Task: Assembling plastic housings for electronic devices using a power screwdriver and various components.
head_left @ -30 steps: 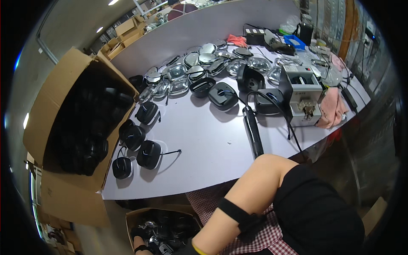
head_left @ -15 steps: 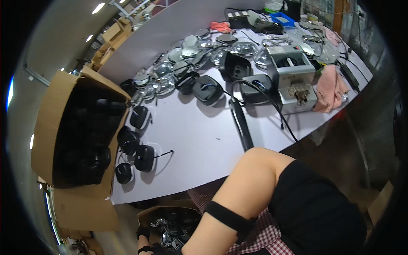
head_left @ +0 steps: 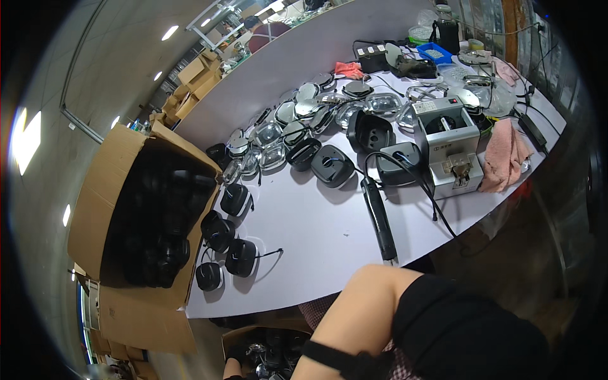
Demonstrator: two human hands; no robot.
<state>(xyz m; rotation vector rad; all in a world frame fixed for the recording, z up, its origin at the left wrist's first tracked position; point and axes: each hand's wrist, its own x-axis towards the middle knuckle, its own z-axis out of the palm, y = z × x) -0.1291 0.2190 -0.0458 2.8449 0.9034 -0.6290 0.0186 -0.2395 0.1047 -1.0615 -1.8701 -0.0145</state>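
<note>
Both hands out of sight below the lower edge

The right forearm (head_left: 345, 316) runs off the lower edge, the right hand with it. Of the left arm (head_left: 233, 368) only a sliver shows; the left hand is cut off too. The lower carton (head_left: 244, 331) is cropped there, its dark jumble hard to tell apart. Inside the large carton (head_left: 95, 221), black pieces (head_left: 158, 209) merge in shadow. The partition (head_left: 272, 71) hides part of a dark red shape (head_left: 269, 37).

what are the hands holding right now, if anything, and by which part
It cannot be told: the right hand is out of view, and only part of the left arm is clear, at the lower carton.
</note>
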